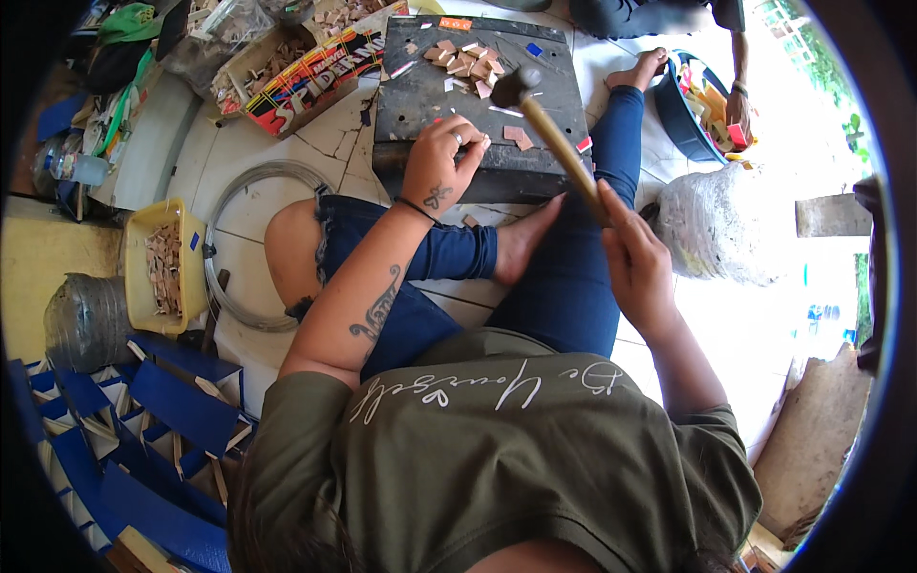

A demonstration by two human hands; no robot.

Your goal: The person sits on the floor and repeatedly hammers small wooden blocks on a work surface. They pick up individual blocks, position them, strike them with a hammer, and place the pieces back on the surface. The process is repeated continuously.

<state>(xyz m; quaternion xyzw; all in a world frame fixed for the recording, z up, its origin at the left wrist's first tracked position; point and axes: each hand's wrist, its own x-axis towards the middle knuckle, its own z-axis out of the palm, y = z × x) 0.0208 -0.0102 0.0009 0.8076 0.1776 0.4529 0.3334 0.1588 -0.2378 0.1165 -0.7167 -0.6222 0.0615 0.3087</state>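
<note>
My right hand (635,253) is wrapped round the wooden handle of a hammer (557,143). Its dark head is raised over a black, low work block (406,105). Above the block's near left part, my left hand (441,158) is closed, thumb against fingers; whatever it may pinch is too small or hidden to make out. A heap of small tan wooden pieces (468,65) lies on the block's far half. Two more flat brown pieces (517,138) rest close to its near edge, below the hammer head.
Left of the block stand a printed cardboard box (315,81) of wooden bits, a wire coil (218,205) and a yellow basin (137,286) of small pieces. Blue pieces (181,396) pile at lower left. At right, another person's hand (738,110) reaches into a dark blue tub (676,119).
</note>
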